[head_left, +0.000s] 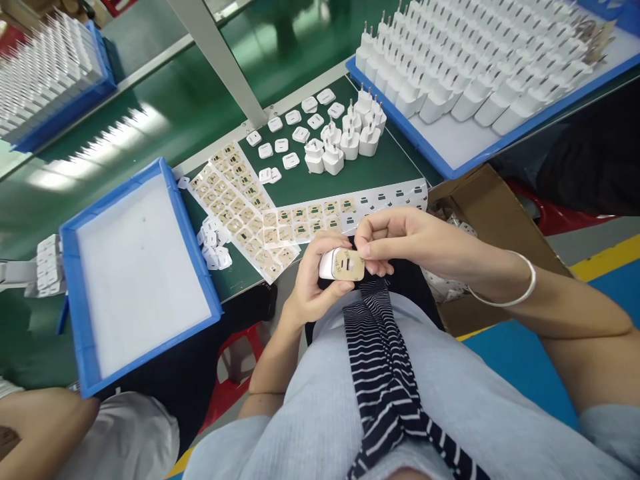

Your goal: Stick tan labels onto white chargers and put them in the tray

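Left hand (pixel 313 287) grips charger (pixel 336 264), long axis horizontal; right hand (pixel 395 240) presses label (pixel 349 265).

Person wears a light grey-blue short-sleeved top (pixel 320 407), plain fabric, loose fit; sleeve hems show at both upper arms. A dark navy scarf or tie (pixel 385 373) with thin white horizontal stripes hangs down the chest centre, knotted near the bottom edge of view. Forearms bare. Right wrist carries a thin silver bangle (pixel 510 293), smooth and plain. Left hand (pixel 313 287) and right hand (pixel 400 240) bare, no gloves, no rings visible. Fingernails short, unpainted as far as can be told.
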{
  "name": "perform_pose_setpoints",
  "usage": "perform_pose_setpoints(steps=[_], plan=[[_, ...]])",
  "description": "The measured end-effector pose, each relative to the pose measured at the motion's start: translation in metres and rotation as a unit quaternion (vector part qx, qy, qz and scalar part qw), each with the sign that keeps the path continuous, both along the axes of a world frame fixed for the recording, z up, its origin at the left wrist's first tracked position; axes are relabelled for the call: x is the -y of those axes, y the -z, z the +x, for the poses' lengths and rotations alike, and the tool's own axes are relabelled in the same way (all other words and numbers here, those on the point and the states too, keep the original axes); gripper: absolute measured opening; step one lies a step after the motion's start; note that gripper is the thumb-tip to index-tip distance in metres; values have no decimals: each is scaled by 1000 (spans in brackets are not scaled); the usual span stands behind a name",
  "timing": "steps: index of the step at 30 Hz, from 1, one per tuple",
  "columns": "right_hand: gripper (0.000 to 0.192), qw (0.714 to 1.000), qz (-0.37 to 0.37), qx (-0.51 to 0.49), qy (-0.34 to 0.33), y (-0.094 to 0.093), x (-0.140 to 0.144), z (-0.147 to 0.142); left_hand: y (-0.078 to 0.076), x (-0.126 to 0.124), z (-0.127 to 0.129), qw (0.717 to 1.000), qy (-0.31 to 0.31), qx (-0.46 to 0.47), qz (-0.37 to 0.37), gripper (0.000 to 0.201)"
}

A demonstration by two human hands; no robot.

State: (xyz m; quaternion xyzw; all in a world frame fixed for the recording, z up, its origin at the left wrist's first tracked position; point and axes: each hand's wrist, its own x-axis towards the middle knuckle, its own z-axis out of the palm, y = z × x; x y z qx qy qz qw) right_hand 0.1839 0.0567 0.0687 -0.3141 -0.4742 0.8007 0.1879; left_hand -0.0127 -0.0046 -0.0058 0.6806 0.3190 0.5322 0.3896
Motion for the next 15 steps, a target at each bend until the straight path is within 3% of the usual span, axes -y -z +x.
perform_pose_setpoints(steps=[15], plan=[[19, 1000, 9, -5, 17, 1, 5, -1, 1, 1, 2, 999, 21, 31, -4, 43]])
